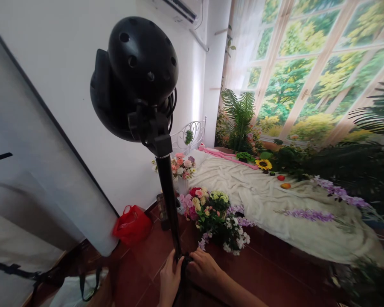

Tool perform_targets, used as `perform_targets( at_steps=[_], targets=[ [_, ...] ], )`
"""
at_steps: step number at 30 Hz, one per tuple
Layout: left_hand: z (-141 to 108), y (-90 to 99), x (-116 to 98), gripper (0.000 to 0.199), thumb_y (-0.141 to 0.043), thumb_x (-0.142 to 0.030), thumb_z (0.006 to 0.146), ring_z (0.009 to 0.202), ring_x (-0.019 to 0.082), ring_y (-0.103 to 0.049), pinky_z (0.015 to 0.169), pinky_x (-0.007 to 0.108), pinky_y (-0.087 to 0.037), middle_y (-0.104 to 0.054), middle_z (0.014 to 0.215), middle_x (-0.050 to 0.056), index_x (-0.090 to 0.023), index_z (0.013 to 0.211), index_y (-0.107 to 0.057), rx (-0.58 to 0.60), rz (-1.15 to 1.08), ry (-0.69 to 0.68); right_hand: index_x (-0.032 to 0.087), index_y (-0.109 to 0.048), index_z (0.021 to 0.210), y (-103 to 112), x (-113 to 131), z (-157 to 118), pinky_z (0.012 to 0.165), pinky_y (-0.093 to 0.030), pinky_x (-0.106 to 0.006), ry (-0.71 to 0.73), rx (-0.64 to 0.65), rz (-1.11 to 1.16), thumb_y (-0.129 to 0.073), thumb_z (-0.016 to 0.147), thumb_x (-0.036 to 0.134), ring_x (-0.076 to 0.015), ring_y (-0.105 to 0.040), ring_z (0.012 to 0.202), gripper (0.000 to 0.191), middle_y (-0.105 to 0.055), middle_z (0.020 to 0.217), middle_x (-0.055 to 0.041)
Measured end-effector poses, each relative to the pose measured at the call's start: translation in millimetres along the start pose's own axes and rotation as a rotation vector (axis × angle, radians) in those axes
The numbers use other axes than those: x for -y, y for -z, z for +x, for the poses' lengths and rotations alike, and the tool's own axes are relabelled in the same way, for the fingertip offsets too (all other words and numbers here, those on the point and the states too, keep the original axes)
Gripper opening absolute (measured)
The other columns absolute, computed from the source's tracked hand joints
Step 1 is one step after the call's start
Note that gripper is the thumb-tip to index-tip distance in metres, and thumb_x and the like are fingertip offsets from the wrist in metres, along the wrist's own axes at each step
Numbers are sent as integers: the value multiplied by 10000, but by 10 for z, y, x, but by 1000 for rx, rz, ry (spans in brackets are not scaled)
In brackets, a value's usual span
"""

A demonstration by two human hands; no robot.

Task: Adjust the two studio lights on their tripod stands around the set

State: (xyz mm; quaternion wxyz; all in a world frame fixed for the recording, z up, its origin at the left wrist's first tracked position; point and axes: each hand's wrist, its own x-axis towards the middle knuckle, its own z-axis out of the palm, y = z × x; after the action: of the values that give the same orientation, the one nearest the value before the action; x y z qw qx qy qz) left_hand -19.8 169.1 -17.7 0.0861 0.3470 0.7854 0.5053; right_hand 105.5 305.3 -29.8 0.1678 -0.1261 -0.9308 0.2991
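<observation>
Head view: the left hand (170,278) is closed around the lower part of a black pole (169,196), which leans slightly above the red tiled floor (131,268) and carries a rounded black housing (144,51) with holes at its top. The right hand (206,267), just beside, has its fingers bent at a dark fitting (186,260) by the pole; whether it grips cannot be told. A red bag (132,226) sits left of the pole, flower bunches (208,207) right of it, near the bed (246,185).
</observation>
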Motion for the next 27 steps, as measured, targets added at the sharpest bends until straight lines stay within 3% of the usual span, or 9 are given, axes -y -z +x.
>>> perform_targets(
  at_steps=[6, 12, 16, 21, 27],
  targets=[
    [2, -9, 7, 474, -522, -552, 830, 1058, 263, -683, 919, 383, -563, -731, 1095, 108, -184, 1099, -651, -24, 2, -3, 198, -552, 722, -313, -144, -7, 695, -386, -258, -38, -195, 146, -373, 962, 397, -161, -508, 704, 359, -584, 722, -30],
    [13, -13, -3, 440, -529, -530, 833, 1090, 257, -668, 954, 392, -542, -711, 1148, 106, -198, 1097, -643, 6, -21, 9, 171, -497, 618, -559, -16, 42, 553, -308, -229, -310, -363, 405, -349, 964, 503, -112, -426, 548, 501, -469, 574, 16],
    [17, 0, -37, 430, -548, -528, 821, 1034, 262, -693, 902, 380, -571, -737, 1074, 96, -205, 1084, -652, -28, -16, -11, 163, -509, 574, -597, 80, 57, 497, -259, -227, -467, -385, 599, -350, 933, 594, -102, -368, 509, 583, -408, 520, 27],
    [15, -1, -37, 443, -532, -547, 833, 1036, 261, -691, 894, 368, -574, -735, 1078, 104, -202, 1079, -660, -25, -10, -35, 162, -474, 526, -552, 25, 63, 497, -229, -233, -410, -317, 582, -330, 921, 626, -98, -333, 505, 626, -376, 507, 28],
    [-7, -55, 17, 469, -524, -537, 850, 1085, 252, -669, 961, 385, -538, -704, 1156, 114, -185, 1147, -612, -20, 9, -11, 169, -430, 500, -526, 16, 95, 508, -208, -245, -446, -323, 523, -323, 899, 660, -100, -306, 511, 643, -332, 507, 24]
  ],
)
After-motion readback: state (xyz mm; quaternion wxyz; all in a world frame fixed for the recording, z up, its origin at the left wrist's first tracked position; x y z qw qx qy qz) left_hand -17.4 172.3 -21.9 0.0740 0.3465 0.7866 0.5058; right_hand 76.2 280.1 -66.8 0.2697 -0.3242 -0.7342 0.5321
